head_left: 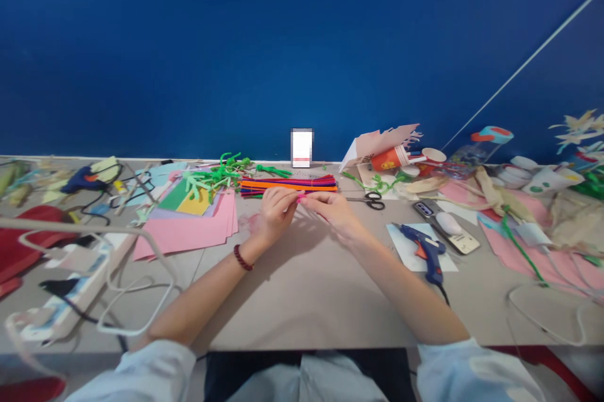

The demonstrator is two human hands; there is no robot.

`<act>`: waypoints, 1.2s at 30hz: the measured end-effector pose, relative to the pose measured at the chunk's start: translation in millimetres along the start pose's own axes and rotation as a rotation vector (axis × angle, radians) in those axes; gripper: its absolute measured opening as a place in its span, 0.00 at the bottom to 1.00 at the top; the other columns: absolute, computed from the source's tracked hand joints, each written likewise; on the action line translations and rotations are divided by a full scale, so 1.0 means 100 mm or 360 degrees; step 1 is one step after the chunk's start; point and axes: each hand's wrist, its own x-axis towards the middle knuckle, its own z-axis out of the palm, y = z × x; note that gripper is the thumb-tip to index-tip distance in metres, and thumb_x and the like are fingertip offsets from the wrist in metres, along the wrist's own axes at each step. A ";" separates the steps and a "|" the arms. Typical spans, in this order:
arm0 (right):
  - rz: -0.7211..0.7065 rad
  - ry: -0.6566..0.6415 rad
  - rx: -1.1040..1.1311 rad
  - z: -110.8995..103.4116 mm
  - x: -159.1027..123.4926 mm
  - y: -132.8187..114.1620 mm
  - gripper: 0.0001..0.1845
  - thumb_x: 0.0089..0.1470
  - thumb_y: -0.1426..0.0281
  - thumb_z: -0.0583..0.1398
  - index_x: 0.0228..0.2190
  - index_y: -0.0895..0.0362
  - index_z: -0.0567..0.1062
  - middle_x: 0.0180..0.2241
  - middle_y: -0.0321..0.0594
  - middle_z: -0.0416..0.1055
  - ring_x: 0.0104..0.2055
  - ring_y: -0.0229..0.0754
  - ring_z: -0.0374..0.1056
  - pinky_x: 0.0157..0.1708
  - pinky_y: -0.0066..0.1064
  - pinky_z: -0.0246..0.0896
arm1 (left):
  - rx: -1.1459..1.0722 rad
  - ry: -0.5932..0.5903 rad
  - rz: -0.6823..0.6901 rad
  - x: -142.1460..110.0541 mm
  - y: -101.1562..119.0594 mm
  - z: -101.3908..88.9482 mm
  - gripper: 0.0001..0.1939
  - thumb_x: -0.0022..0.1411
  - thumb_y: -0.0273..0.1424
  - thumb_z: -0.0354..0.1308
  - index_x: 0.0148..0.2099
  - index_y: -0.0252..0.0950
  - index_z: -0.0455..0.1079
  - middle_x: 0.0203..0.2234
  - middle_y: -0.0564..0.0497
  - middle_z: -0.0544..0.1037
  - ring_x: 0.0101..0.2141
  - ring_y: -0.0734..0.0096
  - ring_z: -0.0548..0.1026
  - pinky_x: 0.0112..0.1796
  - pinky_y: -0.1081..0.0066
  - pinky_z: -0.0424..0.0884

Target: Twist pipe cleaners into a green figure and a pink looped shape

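My left hand (278,213) and my right hand (334,213) meet above the middle of the table, fingertips almost touching. Between them is a small bright pink piece (301,199), seemingly a bit of pipe cleaner, pinched by both hands; most of it is hidden by the fingers. Just behind lies a bundle of pipe cleaners (311,186) in orange, red, purple and other colours. Dark-handled scissors (374,201) rest to the right of my right hand.
Coloured paper sheets (184,235) and bent green pipe cleaners (207,182) lie left. A phone (302,148) stands against the blue wall. A blue glue gun (427,248), another phone (465,241) and paper cups (391,158) are right. A power strip (78,292) with cables lies left.
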 end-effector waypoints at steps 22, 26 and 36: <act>-0.0004 0.0198 0.0225 0.09 0.06 0.18 0.15 0.29 0.61 0.71 0.19 0.56 0.76 0.24 0.35 0.72 0.30 0.37 0.65 0.39 0.32 0.59 | 0.0287 -0.0101 0.0222 0.03 -0.13 -0.03 0.06 0.60 0.27 0.58 0.40 0.38 0.73 0.31 0.50 0.80 0.33 0.69 0.75 0.35 0.66 0.65; -0.0068 0.0312 0.0182 0.11 0.09 0.26 0.16 0.28 0.60 0.71 0.19 0.56 0.75 0.23 0.35 0.71 0.28 0.37 0.63 0.35 0.31 0.59 | 0.0150 -0.0204 0.0030 -0.01 -0.14 0.02 0.06 0.62 0.30 0.56 0.39 0.37 0.74 0.33 0.48 0.80 0.35 0.68 0.75 0.37 0.66 0.67; -0.0220 0.0239 -0.0019 -0.09 0.21 0.25 0.15 0.41 0.58 0.66 0.27 0.56 0.74 0.26 0.35 0.70 0.30 0.37 0.65 0.33 0.29 0.60 | -0.0363 -0.0194 -0.0344 -0.06 -0.16 0.08 0.07 0.63 0.30 0.54 0.39 0.36 0.73 0.34 0.46 0.79 0.37 0.68 0.76 0.39 0.67 0.72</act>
